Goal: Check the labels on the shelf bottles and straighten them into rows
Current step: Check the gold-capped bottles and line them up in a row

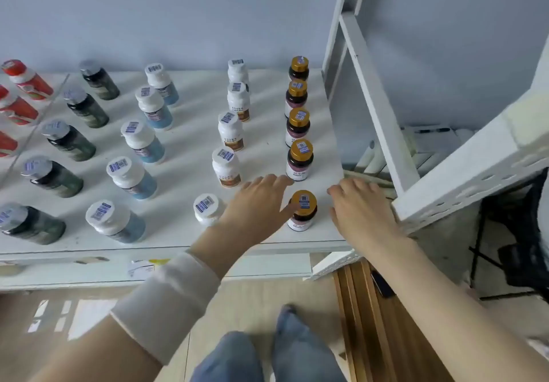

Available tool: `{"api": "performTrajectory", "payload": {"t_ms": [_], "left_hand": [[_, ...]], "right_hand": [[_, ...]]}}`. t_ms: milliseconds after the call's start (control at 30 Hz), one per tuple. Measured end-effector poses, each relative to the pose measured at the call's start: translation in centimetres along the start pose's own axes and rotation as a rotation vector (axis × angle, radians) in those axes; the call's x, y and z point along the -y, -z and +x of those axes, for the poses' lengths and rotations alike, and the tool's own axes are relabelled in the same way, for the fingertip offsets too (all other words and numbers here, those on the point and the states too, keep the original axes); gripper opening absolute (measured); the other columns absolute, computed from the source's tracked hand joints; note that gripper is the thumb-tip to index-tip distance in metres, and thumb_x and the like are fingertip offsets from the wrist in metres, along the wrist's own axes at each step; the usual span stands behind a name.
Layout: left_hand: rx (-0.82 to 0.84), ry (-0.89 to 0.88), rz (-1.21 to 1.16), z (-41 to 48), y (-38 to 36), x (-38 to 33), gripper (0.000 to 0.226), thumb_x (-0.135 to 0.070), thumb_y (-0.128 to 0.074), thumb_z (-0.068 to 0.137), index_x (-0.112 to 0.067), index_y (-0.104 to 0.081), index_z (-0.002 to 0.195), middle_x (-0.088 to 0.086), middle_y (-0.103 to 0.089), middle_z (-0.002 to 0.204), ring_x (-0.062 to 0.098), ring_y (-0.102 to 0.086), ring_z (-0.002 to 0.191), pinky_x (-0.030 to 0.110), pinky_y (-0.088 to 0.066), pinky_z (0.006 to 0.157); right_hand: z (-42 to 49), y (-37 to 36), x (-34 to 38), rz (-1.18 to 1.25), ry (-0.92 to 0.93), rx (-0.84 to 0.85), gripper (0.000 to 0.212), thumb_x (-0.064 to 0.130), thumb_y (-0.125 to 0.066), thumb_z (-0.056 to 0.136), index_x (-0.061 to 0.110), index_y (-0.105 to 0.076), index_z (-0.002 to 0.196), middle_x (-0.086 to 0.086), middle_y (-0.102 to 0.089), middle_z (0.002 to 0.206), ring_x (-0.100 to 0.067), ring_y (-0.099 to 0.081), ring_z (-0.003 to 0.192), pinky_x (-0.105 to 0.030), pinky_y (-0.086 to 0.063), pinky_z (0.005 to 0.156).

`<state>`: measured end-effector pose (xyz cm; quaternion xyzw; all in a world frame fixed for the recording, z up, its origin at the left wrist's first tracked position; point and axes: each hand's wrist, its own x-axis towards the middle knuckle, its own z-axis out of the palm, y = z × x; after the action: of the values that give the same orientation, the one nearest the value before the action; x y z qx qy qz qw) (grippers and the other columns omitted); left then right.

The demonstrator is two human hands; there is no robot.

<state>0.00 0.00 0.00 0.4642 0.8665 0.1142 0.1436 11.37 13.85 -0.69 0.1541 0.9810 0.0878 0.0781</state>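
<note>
**A:** Where does the bottle being handled stand?

**B:** The front gold-capped bottle (302,211) is upright near the front right corner of the white shelf (267,141), between the two hands.

**A:** And the hands?

**B:** The left hand (258,203) lies just left of that bottle, fingers straight and reaching past it toward the back. Its thumb (288,210) touches the bottle's left side below the cap. The hand is released and curls round nothing. The right hand (364,206) hovers just right of the bottle and apart from it, fingers relaxed, grasping nothing.

**A:** Can you read anything?

**B:** A white barcode sticker (303,199) with blue print sits on the gold cap, but its digits are too small to read. The pale label low on the bottle is blurred. Behind the bottle, four more gold-capped bottles (300,159) run in a line toward the wall, each with a similar sticker. To its left, the white bottles with brown labels (227,168) show dark characters I cannot make out. Further left stand the blue-bodied bottles (132,176), then the dark green bottles (53,175), then the red bottles (28,81). I cannot read a brand on any of them.

**A:** What about edges and room?

**B:** The shelf's right edge runs just right of the bottle, beneath the right hand, and the front edge lies near, in front of it. A bare lane of shelf runs back on its left, between the gold-capped line and the white bottles. Beyond the right edge stands a white perforated beam (475,174).
</note>
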Motion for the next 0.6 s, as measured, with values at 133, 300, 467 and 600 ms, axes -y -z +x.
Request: {"api": "performTrajectory", "payload": {"t_ms": [133,300,467,600], "left_hand": [[-0.021,0.012,-0.141,0.1,-2.2,-1.0,0.062,-0.051,-0.056,0.085,-0.022,-0.036,0.136,-0.001,-0.046,0.134,0.018,-0.044,0.122,0.028,-0.036,0.096],[-0.159,0.114,-0.452,0.5,-3.3,-0.7,0.05,-0.034,-0.072,0.078,-0.016,-0.049,0.119,0.002,-0.054,0.116,0.019,-0.055,0.102,0.025,-0.051,0.081],[-0.173,0.226,-1.16,-1.4,-0.9,0.4,0.032,-0.022,-0.068,0.08,-0.016,-0.053,0.107,0.001,-0.062,0.104,0.017,-0.061,0.099,0.037,-0.052,0.092],[-0.09,0.13,-1.218,-2.4,0.3,1.0,0.034,-0.041,-0.065,0.078,-0.026,-0.056,0.106,0.007,-0.062,0.109,0.021,-0.059,0.105,0.038,-0.053,0.089]], "right_hand": [[0.5,-1.3,0.0,0.079,0.021,0.031,0.031,0.017,-0.046,0.091,0.015,-0.048,0.122,-0.005,-0.052,0.12,-0.025,-0.046,0.115,-0.034,-0.038,0.091],[0.3,-2.7,0.3,0.428,-0.044,0.014,0.032,0.016,-0.039,0.097,0.011,-0.048,0.127,-0.008,-0.053,0.125,-0.024,-0.05,0.115,-0.033,-0.043,0.089],[-0.5,-1.1,1.1,1.711,-0.353,0.272,0.046,0.046,-0.036,0.091,0.015,-0.047,0.123,-0.01,-0.057,0.11,-0.017,-0.065,0.083,-0.023,-0.053,0.064],[-1.5,0.2,1.2,2.144,-0.254,0.317,0.042,0.039,-0.051,0.081,0.013,-0.048,0.114,-0.009,-0.056,0.091,-0.017,-0.059,0.063,-0.022,-0.051,0.054]]}}
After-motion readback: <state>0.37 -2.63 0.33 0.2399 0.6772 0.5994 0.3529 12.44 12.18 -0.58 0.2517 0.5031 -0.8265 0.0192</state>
